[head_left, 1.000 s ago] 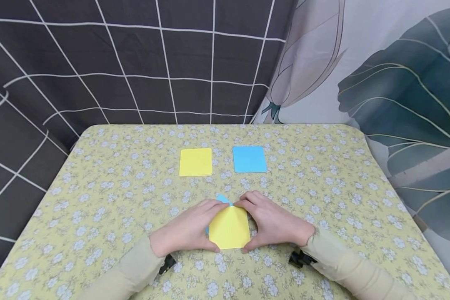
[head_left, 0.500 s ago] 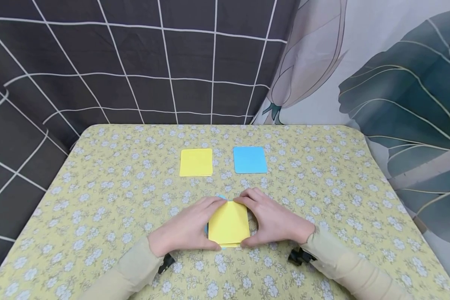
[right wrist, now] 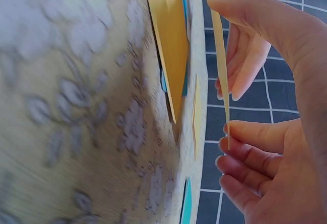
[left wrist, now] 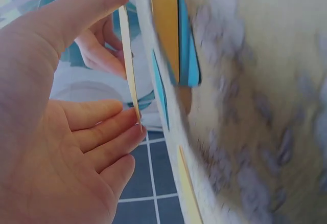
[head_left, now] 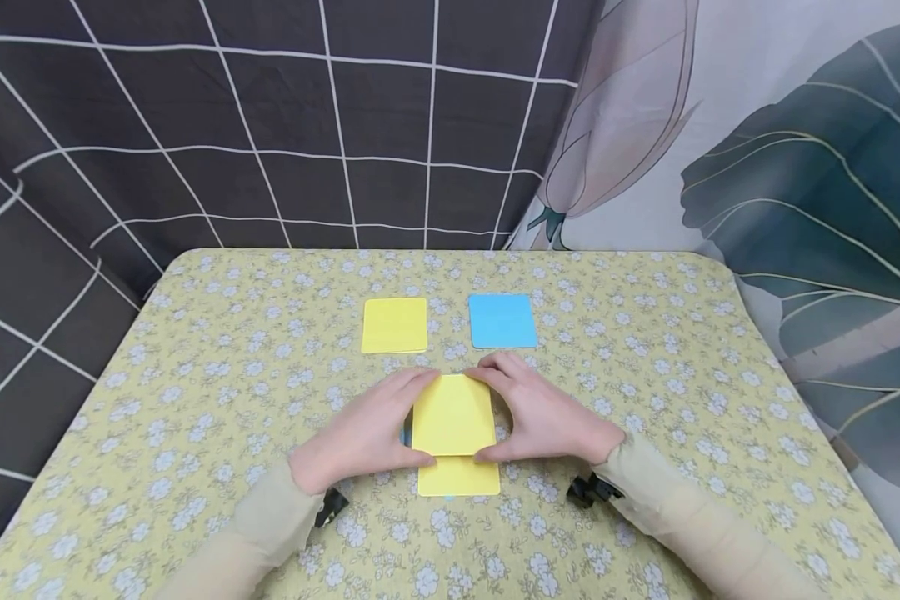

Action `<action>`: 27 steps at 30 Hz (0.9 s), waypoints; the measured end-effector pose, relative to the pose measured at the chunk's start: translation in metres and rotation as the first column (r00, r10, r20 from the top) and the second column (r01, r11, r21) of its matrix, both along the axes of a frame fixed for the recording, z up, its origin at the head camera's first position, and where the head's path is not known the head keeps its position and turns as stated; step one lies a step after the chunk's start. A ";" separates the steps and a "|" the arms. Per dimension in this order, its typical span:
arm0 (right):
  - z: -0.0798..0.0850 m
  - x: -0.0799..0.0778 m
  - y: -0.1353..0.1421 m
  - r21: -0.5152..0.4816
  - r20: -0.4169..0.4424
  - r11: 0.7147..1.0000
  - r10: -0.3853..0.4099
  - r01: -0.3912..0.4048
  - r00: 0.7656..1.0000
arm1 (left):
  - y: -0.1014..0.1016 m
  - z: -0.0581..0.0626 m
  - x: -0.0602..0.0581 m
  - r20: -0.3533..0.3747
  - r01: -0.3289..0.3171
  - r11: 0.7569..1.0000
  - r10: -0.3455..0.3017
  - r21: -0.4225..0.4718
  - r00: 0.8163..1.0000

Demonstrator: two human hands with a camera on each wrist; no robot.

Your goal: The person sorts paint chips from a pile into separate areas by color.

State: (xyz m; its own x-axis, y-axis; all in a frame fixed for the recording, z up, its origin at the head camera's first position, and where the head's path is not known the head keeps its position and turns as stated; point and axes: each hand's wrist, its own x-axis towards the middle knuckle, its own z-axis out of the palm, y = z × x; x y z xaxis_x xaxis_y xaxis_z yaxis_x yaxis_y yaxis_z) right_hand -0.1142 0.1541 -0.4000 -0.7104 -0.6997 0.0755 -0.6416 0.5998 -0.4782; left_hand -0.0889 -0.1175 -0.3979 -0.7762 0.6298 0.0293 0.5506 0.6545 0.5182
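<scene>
Between my two hands, a square yellow card (head_left: 453, 415) is held up by its edges. My left hand (head_left: 367, 437) pinches its left side, thumb at the near edge and fingers at the far edge. On the opposite side my right hand (head_left: 540, 417) grips it the same way. Both wrist views show the raised card (left wrist: 130, 60) edge-on, apart from the table. Beneath it lies another yellow card (head_left: 459, 477), partly covered in the head view. Blue cards (left wrist: 191, 55) show under that one in the left wrist view.
Farther back on the flowered tablecloth (head_left: 645, 375) lie a yellow square card (head_left: 394, 325) on the left and a blue square card (head_left: 503, 321) on the right. A dark gridded curtain (head_left: 270, 108) hangs behind the table.
Both hands have lifted the upper yellow card and moved it away from me, uncovering the near part of the yellow card below. The two far cards have stayed in place.
</scene>
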 end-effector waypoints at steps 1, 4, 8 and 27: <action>0.000 -0.002 -0.001 -0.002 -0.003 1.000 -0.004 0.004 1.000 | -0.001 0.001 -0.002 -0.001 -0.009 1.000 0.009 -0.001 1.000; 0.000 -0.009 -0.002 -0.007 -0.012 1.000 -0.009 0.009 1.000 | -0.003 0.004 -0.008 0.007 -0.032 0.999 0.032 0.009 0.999; 0.001 -0.019 -0.007 -0.016 -0.018 1.000 -0.008 0.007 1.000 | -0.007 0.005 -0.018 0.006 -0.055 0.998 0.055 0.018 0.998; 0.003 -0.094 -0.057 -0.054 -0.045 0.997 -0.065 0.062 0.997 | -0.048 0.016 -0.093 0.074 -0.167 0.984 0.163 0.053 0.984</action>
